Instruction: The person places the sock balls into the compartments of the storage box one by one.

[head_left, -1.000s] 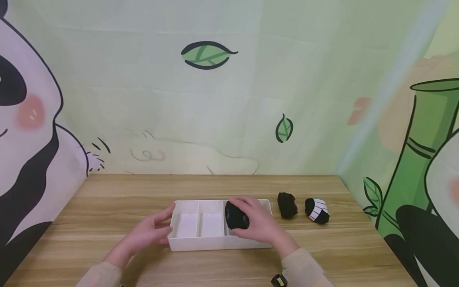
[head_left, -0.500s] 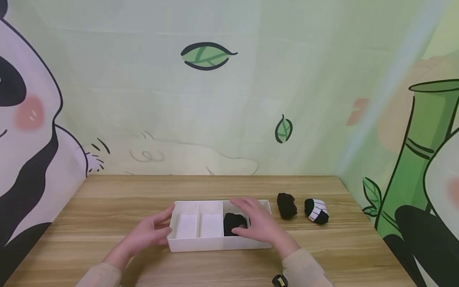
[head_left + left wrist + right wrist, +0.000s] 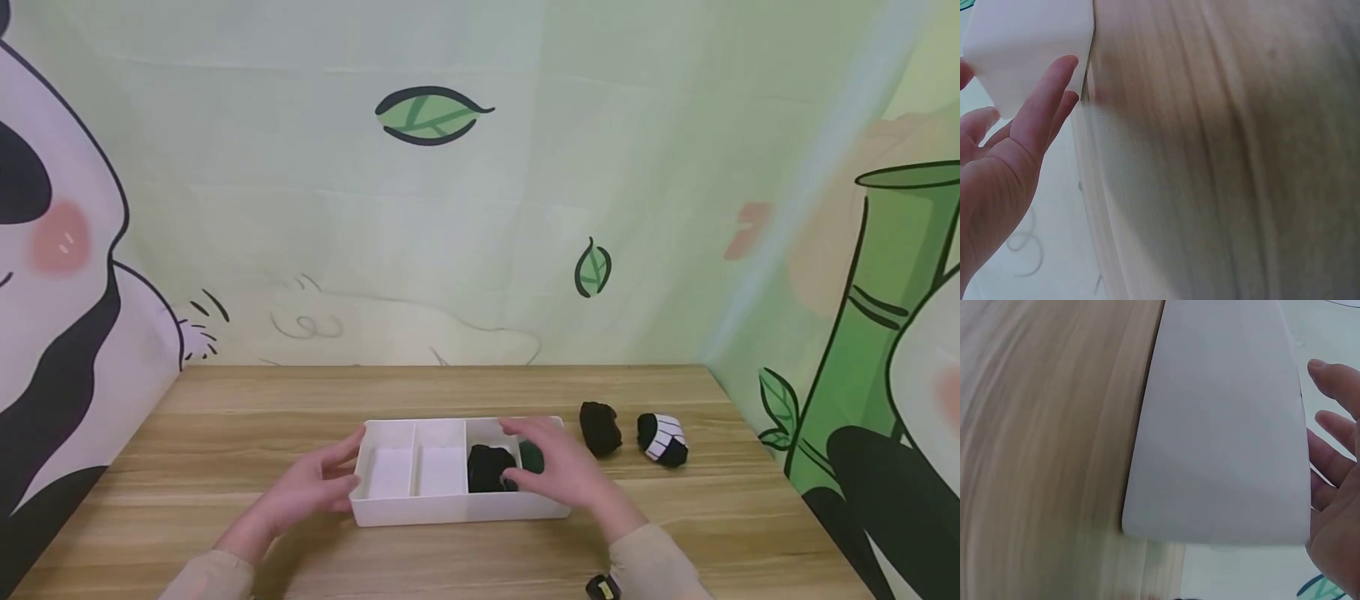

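Observation:
A white divided box [image 3: 408,510] lies lengthwise on the wooden table. My left hand [image 3: 311,487] rests against its left end with the fingers extended, and the left wrist view shows those fingertips [image 3: 1063,65] along the box wall. Over the box's right part is my right hand [image 3: 566,475], thumb and fingers spread, holding nothing. Beside its thumb, a black balled-up sock bundle [image 3: 489,468] sits in the third compartment from the left. Partly hidden behind the right hand, a dark green bundle [image 3: 532,456] shows in the rightmost compartment. The two left compartments hold nothing.
Right of the box, a black balled-up bundle [image 3: 600,428] lies on the table [image 3: 300,400]. Farther right is a black-and-white patterned bundle [image 3: 663,440]. A printed backdrop [image 3: 300,208] stands along the table's back edge.
My right hand has let go of the black sock bundle, which dropped into the third compartment, and has shifted slightly right, uncovering the green bundle. My left hand stays at the box's end.

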Tool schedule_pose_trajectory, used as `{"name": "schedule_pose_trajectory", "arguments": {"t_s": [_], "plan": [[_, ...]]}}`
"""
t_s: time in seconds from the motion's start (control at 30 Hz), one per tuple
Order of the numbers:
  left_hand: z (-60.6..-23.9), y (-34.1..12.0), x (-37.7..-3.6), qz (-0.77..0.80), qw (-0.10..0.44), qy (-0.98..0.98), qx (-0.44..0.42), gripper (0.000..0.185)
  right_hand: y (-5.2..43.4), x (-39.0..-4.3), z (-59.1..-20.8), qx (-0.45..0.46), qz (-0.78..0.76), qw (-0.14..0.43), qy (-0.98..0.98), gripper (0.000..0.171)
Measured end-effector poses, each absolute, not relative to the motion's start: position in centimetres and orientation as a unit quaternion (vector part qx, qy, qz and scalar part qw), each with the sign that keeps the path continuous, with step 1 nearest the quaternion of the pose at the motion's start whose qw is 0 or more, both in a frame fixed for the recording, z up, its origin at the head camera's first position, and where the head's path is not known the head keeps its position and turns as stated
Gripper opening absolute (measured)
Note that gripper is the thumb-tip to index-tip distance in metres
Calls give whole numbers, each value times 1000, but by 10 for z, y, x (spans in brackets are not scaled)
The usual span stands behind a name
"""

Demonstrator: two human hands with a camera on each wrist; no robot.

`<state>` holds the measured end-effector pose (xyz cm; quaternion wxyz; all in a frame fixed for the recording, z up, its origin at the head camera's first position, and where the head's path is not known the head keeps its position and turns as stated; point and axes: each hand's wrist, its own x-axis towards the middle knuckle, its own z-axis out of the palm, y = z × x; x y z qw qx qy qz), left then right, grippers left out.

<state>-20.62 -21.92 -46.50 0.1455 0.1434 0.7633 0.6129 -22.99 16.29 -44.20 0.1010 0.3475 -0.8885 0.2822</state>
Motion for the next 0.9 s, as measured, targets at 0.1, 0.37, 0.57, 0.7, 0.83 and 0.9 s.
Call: {"name": "schedule_pose_trajectory", "arguments": {"t_s": [0.1, 0.37, 0.57, 0.7, 0.83, 0.9], "plan": [[-465, -219, -206, 612, 145, 764, 145, 74, 170, -228, -439, 334, 283, 102, -893, 62], [-467, -219, -206, 606, 144, 769, 145, 74, 190, -226, -435, 348, 274, 142, -885, 64], [-467, -220, -207, 603, 144, 770, 148, 74, 204, -225, -437, 342, 284, 159, -882, 63], [-466, -220, -207, 602, 144, 772, 146, 74, 213, -223, -438, 326, 292, 160, -885, 63], [-466, -220, -207, 606, 146, 768, 147, 74, 222, -222, -438, 318, 283, 172, -888, 62], [-466, -220, -207, 606, 147, 767, 147, 74, 227, -222, -438, 318, 277, 180, -888, 62]]}}
